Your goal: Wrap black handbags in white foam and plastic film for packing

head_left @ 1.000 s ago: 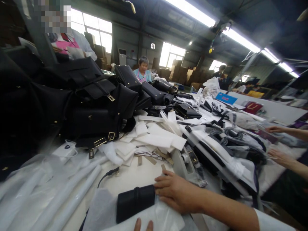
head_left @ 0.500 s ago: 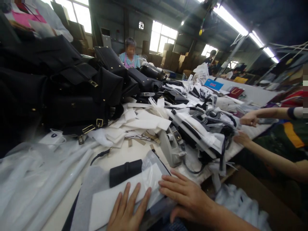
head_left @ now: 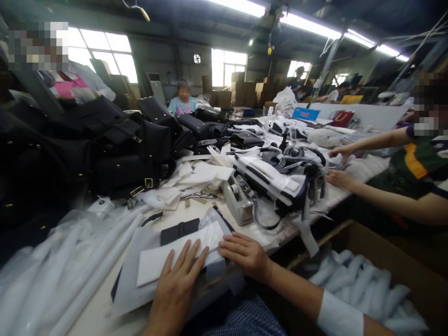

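Note:
My left hand [head_left: 180, 275] lies flat with spread fingers on a white foam sheet [head_left: 150, 263] at the table's front edge. Outstretched fingers of my right hand [head_left: 247, 254] rest on the right end of that sheet, where clear plastic also lies. Beneath it are thin translucent wrapping paper [head_left: 131, 296] and a black piece, mostly covered. A flat black leather-like piece with a band across it [head_left: 180, 230] shows just beyond the sheet. Neither hand grips anything.
A grey tape dispenser [head_left: 240, 203] stands beyond my right hand. Black bags with gold buckles [head_left: 119, 172] are piled left, plastic film [head_left: 84, 252] before them. White sheets [head_left: 206, 172] lie mid-table. At right, a co-worker's arms [head_left: 371, 186] reach over the table; a carton holds white rolls [head_left: 364, 284].
The camera view has tilted and shifted. Both hands remain on the foam sheet; my right fingers lie closer together. The co-worker's upper hand has moved farther over the table.

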`<state>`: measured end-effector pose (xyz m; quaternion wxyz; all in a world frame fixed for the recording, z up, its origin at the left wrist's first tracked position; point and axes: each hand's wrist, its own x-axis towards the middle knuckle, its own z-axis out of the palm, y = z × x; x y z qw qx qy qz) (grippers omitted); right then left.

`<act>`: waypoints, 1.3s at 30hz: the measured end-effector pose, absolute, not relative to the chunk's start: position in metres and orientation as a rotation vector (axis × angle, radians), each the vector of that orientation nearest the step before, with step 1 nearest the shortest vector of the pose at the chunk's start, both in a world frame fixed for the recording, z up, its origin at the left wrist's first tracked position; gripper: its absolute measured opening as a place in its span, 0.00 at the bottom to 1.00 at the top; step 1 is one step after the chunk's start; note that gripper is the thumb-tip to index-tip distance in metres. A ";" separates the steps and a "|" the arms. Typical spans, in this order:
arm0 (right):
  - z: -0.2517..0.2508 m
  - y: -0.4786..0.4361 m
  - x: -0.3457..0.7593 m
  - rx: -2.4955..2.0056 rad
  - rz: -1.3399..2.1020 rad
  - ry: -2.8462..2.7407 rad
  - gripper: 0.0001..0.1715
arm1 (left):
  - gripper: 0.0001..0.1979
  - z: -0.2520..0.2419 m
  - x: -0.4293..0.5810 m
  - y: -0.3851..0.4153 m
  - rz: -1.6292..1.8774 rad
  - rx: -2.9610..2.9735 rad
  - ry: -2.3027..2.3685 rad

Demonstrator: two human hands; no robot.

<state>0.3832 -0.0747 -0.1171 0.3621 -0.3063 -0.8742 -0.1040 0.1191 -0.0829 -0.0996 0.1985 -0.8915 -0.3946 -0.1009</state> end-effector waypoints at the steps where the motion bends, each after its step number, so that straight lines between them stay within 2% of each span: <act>1: -0.118 -0.074 0.383 -0.787 -0.279 -2.255 0.17 | 0.35 -0.098 0.120 -0.082 -0.263 -2.505 -1.085; 12: -0.116 -0.074 0.380 -0.762 -0.298 -2.230 0.19 | 0.36 -0.105 0.119 -0.084 -0.351 -2.620 -1.156; 17: -0.088 -0.079 0.368 -0.918 -0.162 -2.356 0.33 | 0.35 -0.109 0.119 -0.083 -0.375 -2.589 -1.134; 22: -0.074 -0.070 0.366 -0.865 0.047 -2.327 0.15 | 0.36 -0.112 0.118 -0.083 -0.388 -2.602 -1.155; 26: -0.063 -0.063 0.370 -0.911 0.444 -2.169 0.12 | 0.40 -0.114 0.117 -0.082 -0.412 -2.619 -1.198; 28: -0.058 -0.064 0.370 -0.901 0.491 -2.191 0.12 | 0.41 -0.114 0.118 -0.082 -0.432 -2.623 -1.217; 35: -0.071 -0.077 0.377 -0.624 -0.004 -2.407 0.14 | 0.45 -0.108 0.124 -0.087 -0.467 -2.586 -1.261; 39: -0.075 -0.080 0.382 -0.560 -0.182 -2.394 0.11 | 0.47 -0.108 0.124 -0.090 -0.450 -2.564 -1.233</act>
